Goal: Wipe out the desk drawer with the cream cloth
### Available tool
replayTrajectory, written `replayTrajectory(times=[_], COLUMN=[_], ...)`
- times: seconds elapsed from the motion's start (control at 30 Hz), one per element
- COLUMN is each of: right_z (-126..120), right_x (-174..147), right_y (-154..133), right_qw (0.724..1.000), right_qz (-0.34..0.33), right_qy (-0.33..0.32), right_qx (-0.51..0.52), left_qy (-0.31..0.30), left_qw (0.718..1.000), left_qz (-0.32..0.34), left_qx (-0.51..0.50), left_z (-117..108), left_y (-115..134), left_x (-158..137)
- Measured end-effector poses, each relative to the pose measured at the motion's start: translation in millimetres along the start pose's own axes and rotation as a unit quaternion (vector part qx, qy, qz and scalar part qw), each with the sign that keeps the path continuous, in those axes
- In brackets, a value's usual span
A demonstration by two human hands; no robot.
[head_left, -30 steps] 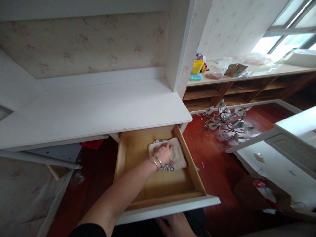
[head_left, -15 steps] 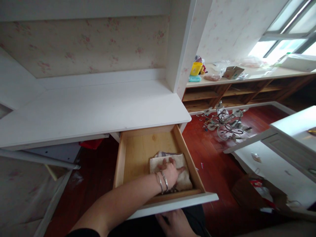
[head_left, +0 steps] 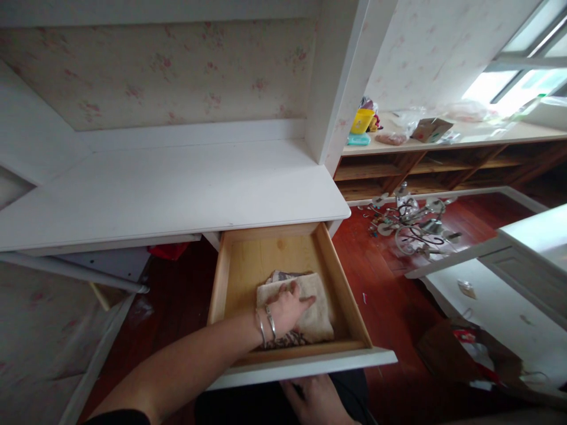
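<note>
A pale beige folded cloth (head_left: 319,319) lies in the front part of a pulled-out wooden drawer (head_left: 248,251). Patterned, darker fabric shows beneath its back and front edges. My left hand (head_left: 286,310), with two silver bangles at the wrist, presses on top of the cloth, its fingers spread and the thumb pointing right. My right hand (head_left: 316,398) is low, just below the white drawer front (head_left: 305,367). Its thumb shows, but the other fingers are largely hidden at the lower edge, so I cannot tell its grip.
Above the drawer stretches a white desk top (head_left: 177,192). A chandelier (head_left: 419,224) lies on the red wooden floor (head_left: 349,265) to the right. Further back, a low shelf unit (head_left: 376,171) carries a yellow container (head_left: 362,121) and a small box (head_left: 432,130). A white cabinet (head_left: 527,260) stands at right.
My left hand and the folded cloth have slid left in the drawer, leaving a wider gap at its right wall. The view has shifted slightly. My right hand stays below the drawer front.
</note>
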State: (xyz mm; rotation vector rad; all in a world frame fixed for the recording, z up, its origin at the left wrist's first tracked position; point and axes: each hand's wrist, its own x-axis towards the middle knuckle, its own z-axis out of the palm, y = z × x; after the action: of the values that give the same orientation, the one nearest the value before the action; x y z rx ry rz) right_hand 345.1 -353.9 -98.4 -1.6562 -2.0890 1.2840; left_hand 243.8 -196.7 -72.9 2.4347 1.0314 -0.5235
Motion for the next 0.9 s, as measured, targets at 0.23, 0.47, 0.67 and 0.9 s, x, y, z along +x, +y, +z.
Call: replayTrajectory(times=[0.23, 0.47, 0.67, 0.9], right_z=[3.8, 6.0, 15.7, 14.3], right_x=[0.1, 1.6, 5.0, 2.2], right_y=[3.4, 7.2, 14.1, 11.8], right_qw=[1.000, 0.999, 0.999, 1.000], right_qz=[0.008, 0.011, 0.016, 0.019], right_qy=[-0.011, -0.024, -0.009, 0.012], right_qx=[0.006, -0.023, -0.031, -0.006], left_qy=[0.011, -0.020, 0.011, 0.047], left_qw=[0.999, 0.998, 0.999, 0.997], left_qz=[-0.034, -0.063, -0.038, -0.022], left_qx=[0.003, 0.023, -0.009, -0.051], left_z=[11.6, 13.9, 15.3, -7.8], left_y=[-40.4, -70.2, -83.8, -127.8], left_x=[-44.0, -73.9, -69.7, -32.4])
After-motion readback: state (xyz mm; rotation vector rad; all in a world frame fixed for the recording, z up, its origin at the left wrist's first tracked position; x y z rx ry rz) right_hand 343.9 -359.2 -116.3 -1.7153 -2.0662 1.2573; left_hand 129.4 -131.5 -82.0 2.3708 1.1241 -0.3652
